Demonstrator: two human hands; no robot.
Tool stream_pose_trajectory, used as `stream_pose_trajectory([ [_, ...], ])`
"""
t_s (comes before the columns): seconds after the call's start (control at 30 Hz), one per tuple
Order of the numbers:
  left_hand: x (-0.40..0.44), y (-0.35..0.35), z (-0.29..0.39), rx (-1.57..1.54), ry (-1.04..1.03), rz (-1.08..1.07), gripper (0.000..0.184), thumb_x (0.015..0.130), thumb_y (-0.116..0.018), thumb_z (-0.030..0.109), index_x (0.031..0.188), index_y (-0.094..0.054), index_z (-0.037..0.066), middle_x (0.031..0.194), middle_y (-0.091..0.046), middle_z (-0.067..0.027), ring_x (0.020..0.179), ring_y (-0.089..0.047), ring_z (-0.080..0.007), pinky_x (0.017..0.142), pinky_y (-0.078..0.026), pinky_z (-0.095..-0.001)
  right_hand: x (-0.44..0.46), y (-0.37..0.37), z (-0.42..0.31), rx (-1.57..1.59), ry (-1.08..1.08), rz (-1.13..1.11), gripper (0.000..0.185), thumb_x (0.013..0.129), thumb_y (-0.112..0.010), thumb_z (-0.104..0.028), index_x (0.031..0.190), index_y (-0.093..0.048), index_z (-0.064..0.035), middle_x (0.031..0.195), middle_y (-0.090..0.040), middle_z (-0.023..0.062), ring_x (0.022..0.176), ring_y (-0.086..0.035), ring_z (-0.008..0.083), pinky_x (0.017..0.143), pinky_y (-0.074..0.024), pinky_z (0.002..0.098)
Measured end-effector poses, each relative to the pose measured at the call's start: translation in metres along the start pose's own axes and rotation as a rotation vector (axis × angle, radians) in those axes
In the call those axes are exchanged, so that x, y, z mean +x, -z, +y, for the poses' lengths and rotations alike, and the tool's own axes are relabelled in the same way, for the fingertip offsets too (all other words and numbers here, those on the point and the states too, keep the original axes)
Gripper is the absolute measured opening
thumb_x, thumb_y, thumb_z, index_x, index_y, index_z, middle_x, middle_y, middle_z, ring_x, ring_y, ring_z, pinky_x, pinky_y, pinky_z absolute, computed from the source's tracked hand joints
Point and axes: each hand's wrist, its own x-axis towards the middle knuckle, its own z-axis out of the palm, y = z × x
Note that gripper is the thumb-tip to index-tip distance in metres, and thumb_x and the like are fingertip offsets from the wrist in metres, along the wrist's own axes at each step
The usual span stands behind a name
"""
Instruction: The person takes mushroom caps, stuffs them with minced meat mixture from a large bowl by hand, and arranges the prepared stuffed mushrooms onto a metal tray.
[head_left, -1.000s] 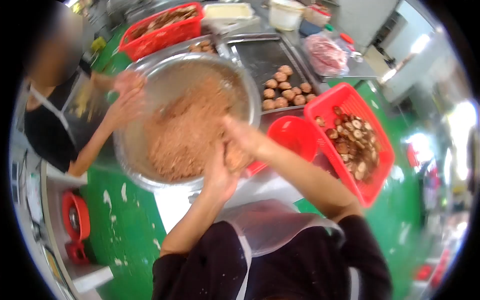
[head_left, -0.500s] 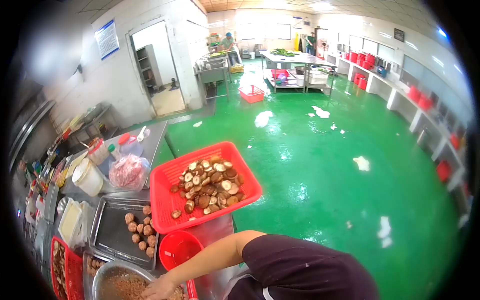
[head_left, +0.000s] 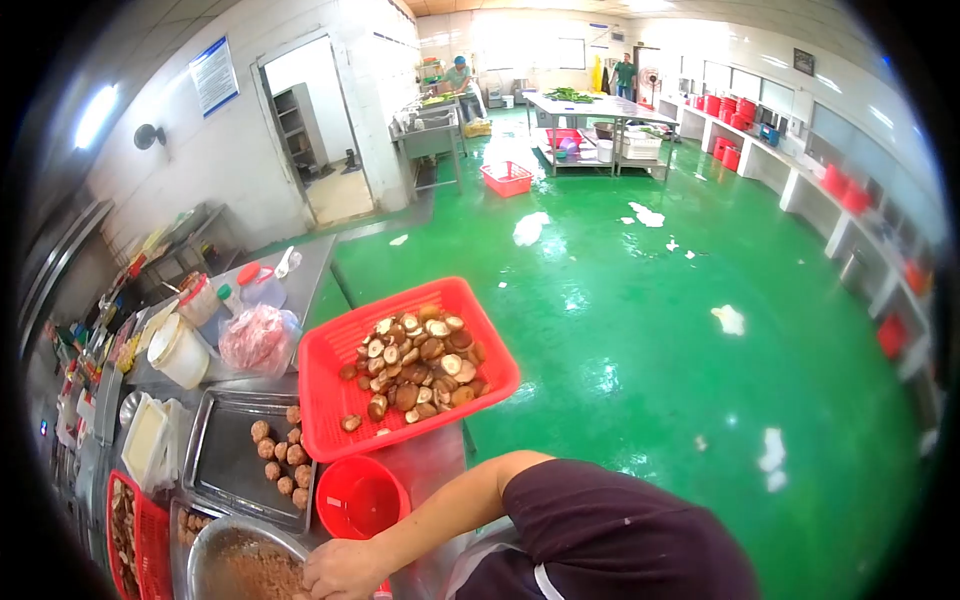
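At the bottom of the view my right hand (head_left: 342,570) reaches over the right rim of a large metal bowl (head_left: 215,545) with brown minced filling (head_left: 265,572) in it. Its fingers bend down at the filling; the fingertips and anything in them are hidden. My left hand is out of the frame. A red bowl (head_left: 360,497) stands just behind my right wrist. Behind the metal bowl, several round meatballs (head_left: 283,451) lie on the right side of a dark metal tray (head_left: 215,450). Sliced mushrooms (head_left: 415,365) fill a red basket (head_left: 325,380).
A bag of pink meat (head_left: 255,342), a white bucket (head_left: 178,350) and a white container (head_left: 150,440) stand at the back left. A red basket (head_left: 150,535) is at the lower left. Two people work far off near a table (head_left: 600,108) on the green floor.
The view has swung right and up, so my left hand and the nearby person have left it. Both my hands were together over the bowl; my right hand is now at its right rim.
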Motion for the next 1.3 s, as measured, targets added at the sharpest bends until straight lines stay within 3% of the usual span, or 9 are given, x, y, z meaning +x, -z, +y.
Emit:
stream_pose_trajectory([
  [0.27,-0.008,-0.002,-0.001,-0.001,-0.011,0.020,0.034,0.091,-0.043,0.020,0.120,-0.040,0.004,0.110,-0.048,-0.0095,0.098,-0.055,-0.0231,0.081,-0.050,-0.0367,0.000,0.000,-0.007,0.065,-0.080,0.057,0.014,0.072,-0.060,-0.018,0.067,-0.057,-0.0052,0.074,-0.056,0.0064,0.077,-0.056,0.0259,0.066,-0.0464,0.0374],
  [0.37,-0.011,-0.003,0.001,0.003,-0.013,0.023,0.033,0.091,-0.044,0.018,0.120,-0.039,0.004,0.110,-0.048,-0.0098,0.097,-0.056,-0.0235,0.080,-0.050,-0.0367,0.003,0.008,-0.012,0.088,0.069,0.148,0.013,0.074,-0.059,-0.018,0.070,-0.057,-0.0061,0.078,-0.056,0.0070,0.080,-0.055,0.0268,0.066,-0.0463,0.0376],
  [0.53,-0.024,0.002,0.009,0.034,-0.018,-0.006,0.032,0.090,-0.044,0.015,0.119,-0.039,0.003,0.108,-0.047,-0.0102,0.095,-0.056,-0.0240,0.078,-0.052,-0.0367,-0.006,0.002,0.003,0.093,-0.087,0.019,0.014,0.076,-0.058,-0.019,0.083,-0.057,-0.0068,0.091,-0.054,0.0073,0.087,-0.054,0.0267,0.075,-0.0448,0.0384],
  [0.73,-0.037,0.021,-0.004,0.645,-0.256,0.023,0.036,0.091,-0.044,0.023,0.123,-0.037,0.006,0.118,-0.043,-0.0105,0.109,-0.048,-0.0250,0.085,-0.049,-0.0376,-0.001,0.001,-0.002,-0.043,-0.107,-0.049,0.017,0.078,-0.057,-0.024,0.087,-0.058,-0.0096,0.096,-0.054,0.0071,0.090,-0.052,0.0242,0.078,-0.0424,0.0385],
  [0.97,-0.016,-0.008,-0.002,-0.156,-0.093,0.051,0.037,0.093,-0.043,0.033,0.121,-0.044,0.008,0.116,-0.051,-0.0060,0.106,-0.052,-0.0184,0.086,-0.047,-0.0350,0.020,0.008,-0.007,-0.082,-0.553,-0.280,0.024,0.081,-0.051,-0.031,0.083,-0.062,-0.0088,0.091,-0.059,0.0071,0.091,-0.055,0.0251,0.077,-0.0429,0.0388],
  [1.13,-0.015,-0.016,-0.003,-0.136,-0.155,0.129,0.035,0.093,-0.044,0.034,0.117,-0.048,0.008,0.113,-0.053,-0.0045,0.101,-0.054,-0.0143,0.084,-0.049,-0.0340,0.024,0.019,0.004,0.246,-0.875,-0.337,0.027,0.081,-0.050,-0.029,0.085,-0.063,-0.0062,0.097,-0.061,0.0093,0.098,-0.054,0.0284,0.075,-0.0460,0.0409],
  [1.17,-0.010,-0.005,-0.003,-0.197,-0.118,0.015,0.035,0.093,-0.044,0.034,0.116,-0.048,0.008,0.112,-0.054,-0.0046,0.100,-0.054,-0.0144,0.082,-0.049,-0.0336,0.023,0.021,0.003,0.346,-0.923,-0.315,0.026,0.081,-0.050,-0.028,0.087,-0.063,-0.0058,0.101,-0.061,0.0101,0.100,-0.054,0.0291,0.075,-0.0467,0.0409],
  [1.23,0.001,0.020,0.000,-0.314,-0.045,-0.212,0.033,0.093,-0.045,0.033,0.114,-0.048,0.008,0.111,-0.054,-0.0046,0.098,-0.055,-0.0146,0.080,-0.051,-0.0328,0.005,0.006,0.005,0.185,-0.559,-0.044,0.027,0.081,-0.050,-0.030,0.086,-0.063,-0.0071,0.095,-0.060,0.0100,0.096,-0.055,0.0288,0.080,-0.0436,0.0393],
  [1.3,-0.002,0.020,0.000,-0.588,0.072,-0.114,0.032,0.092,-0.046,0.032,0.113,-0.049,0.008,0.110,-0.055,-0.0051,0.094,-0.057,-0.0154,0.076,-0.052,-0.0328,0.000,0.001,0.006,0.006,-0.236,0.151,0.026,0.080,-0.050,-0.030,0.085,-0.062,-0.0077,0.092,-0.059,0.0090,0.094,-0.054,0.0275,0.083,-0.0410,0.0390],
])
